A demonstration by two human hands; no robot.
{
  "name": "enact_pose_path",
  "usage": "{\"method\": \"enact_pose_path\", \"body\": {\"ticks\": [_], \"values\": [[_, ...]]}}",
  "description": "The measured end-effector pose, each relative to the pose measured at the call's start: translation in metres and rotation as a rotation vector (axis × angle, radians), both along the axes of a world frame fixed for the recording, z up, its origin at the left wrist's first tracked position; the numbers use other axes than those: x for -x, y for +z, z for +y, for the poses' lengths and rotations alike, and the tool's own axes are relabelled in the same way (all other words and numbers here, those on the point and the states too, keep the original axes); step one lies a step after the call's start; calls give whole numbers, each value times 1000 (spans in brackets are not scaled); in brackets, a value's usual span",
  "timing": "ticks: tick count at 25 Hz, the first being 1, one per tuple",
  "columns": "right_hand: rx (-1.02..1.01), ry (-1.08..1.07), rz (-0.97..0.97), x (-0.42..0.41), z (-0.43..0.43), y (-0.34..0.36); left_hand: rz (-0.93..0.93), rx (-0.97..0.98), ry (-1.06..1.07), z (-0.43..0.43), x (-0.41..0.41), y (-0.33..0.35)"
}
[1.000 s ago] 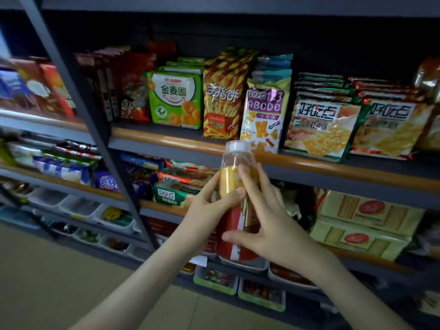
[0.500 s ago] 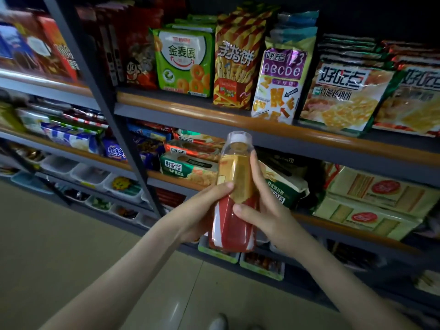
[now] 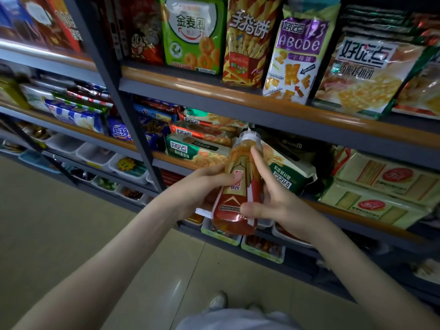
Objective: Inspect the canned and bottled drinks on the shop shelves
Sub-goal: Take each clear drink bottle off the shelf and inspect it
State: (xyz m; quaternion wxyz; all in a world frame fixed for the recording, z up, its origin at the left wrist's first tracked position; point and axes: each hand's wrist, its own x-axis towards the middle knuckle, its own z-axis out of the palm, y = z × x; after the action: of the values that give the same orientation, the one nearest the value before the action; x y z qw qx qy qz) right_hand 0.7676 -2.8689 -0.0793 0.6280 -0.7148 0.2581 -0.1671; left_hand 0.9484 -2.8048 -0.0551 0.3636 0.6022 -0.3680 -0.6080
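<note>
Bottle (image 3: 232, 210) lower, more aslant (cap (image 3: 247, 136) rightward)

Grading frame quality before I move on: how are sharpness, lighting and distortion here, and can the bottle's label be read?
Head view: dim overall; bottle slightly soft, its small print unreadable and partly under fingers; boxes at top left blurred; glare on the purple bag; post leans from wide-angle distortion.
</note>
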Motion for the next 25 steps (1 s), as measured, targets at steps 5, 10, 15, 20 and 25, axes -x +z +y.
{"method": "enact_pose_path", "body": {"ticks": [5,10,15,20,25], "values": [[121,201,192,3,-4,-5,38,-85,47,1,-6,-2],[459,-86,128,-18,-6,-9,131,-97,154,-2,-12,3],[416,-81,28,-16,-12,-7,104,-56,135,0,-20,7],[-311,-282,-244,-24,-15,22,-37,95,108,2,-16,15],[17,-305,-112,-25,-21,61,-278,408,149,-3,-7,45]]}}
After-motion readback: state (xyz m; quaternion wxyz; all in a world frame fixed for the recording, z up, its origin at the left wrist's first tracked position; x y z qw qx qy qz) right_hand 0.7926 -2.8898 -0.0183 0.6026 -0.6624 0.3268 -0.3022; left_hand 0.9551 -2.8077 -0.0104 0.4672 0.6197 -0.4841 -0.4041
